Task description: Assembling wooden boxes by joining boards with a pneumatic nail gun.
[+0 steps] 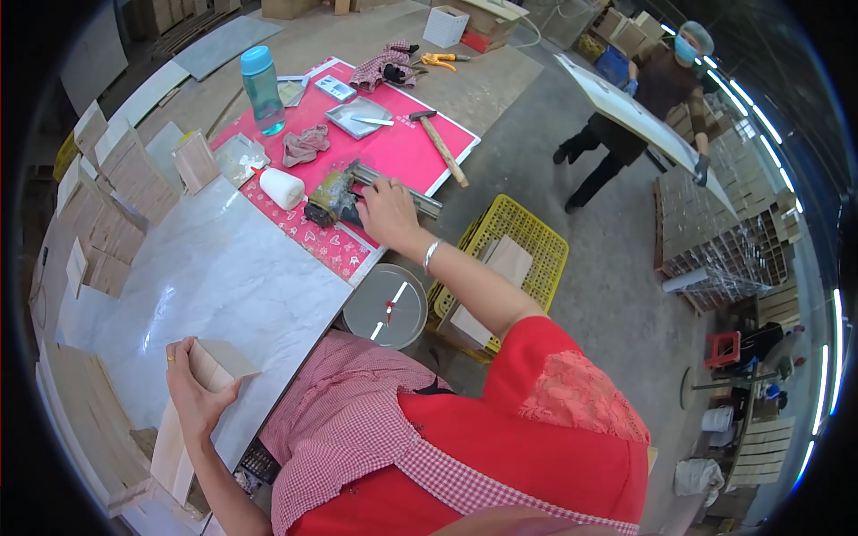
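Note:
My left hand point(198, 400) is closed on a small pale wooden box piece point(223, 359), thumb on the near side and fingers over the far edge. The piece rests at the near edge of the grey marbled tabletop point(214, 259). My right hand point(390, 216) reaches across to a nail gun point(334, 195) lying on a pink mat point(418, 152). Its fingers curl around the gun's handle, which they partly hide. Beside the gun are a white bottle with a red nozzle point(282, 188) and a crumpled cloth point(306, 145).
A hammer point(440, 150), metal tray point(359, 119) and blue-green water bottle point(263, 94) are on the mat. Wooden pieces point(134, 174) stack at left. Right of the table are a yellow crate point(545, 234) and round stool point(386, 308). Another person point(661, 98) carries a large panel point(639, 121).

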Demonstrator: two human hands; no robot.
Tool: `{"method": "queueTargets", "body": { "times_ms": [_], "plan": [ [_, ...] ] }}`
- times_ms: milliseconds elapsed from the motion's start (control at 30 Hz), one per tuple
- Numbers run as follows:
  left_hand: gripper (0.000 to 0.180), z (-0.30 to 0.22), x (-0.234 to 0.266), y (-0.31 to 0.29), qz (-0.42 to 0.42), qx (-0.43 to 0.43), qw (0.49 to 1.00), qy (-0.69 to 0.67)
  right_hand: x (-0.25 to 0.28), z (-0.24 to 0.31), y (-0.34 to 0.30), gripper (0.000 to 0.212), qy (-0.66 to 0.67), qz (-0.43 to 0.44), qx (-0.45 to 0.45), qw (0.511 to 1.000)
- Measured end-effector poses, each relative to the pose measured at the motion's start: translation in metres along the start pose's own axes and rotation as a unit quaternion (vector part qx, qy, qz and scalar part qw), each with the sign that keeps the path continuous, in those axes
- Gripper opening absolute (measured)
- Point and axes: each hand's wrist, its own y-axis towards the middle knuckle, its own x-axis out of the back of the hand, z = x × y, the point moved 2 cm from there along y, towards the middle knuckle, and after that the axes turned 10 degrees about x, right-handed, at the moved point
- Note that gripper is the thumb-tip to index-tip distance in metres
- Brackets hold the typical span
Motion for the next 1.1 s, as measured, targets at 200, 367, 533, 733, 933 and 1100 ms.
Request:
{"method": "queueTargets", "body": {
  "times_ms": [200,367,533,733,933,1100],
  "plan": [
    [0.073,0.011,0.005,-0.003,0.005,0.024,1.0,0.009,0.018,0.034,0.001,0.052,0.091,0.112,-0.023,0.989],
    [0.084,0.043,0.002,-0.011,-0.084,-0.098,0.985,0.113,-0.004,0.023,0.013,0.059,0.07,0.17,-0.009,0.983],
    [0.078,0.034,0.008,-0.011,-0.004,0.013,0.997,0.074,0.033,0.019,0.042,0.033,0.125,0.218,0.034,0.967],
    [0.081,0.035,-0.003,-0.016,-0.026,0.015,0.998,0.057,0.117,0.118,0.058,0.027,0.219,0.338,0.046,0.914],
    [0.079,0.028,0.012,-0.013,-0.007,-0.014,0.999,0.045,0.16,0.196,0.062,0.032,0.294,0.295,0.272,0.868],
    [0.071,0.013,0.031,-0.017,0.033,0.006,0.997,0.063,0.165,0.22,0.064,0.037,0.287,0.341,0.304,0.842]
  ]
}}
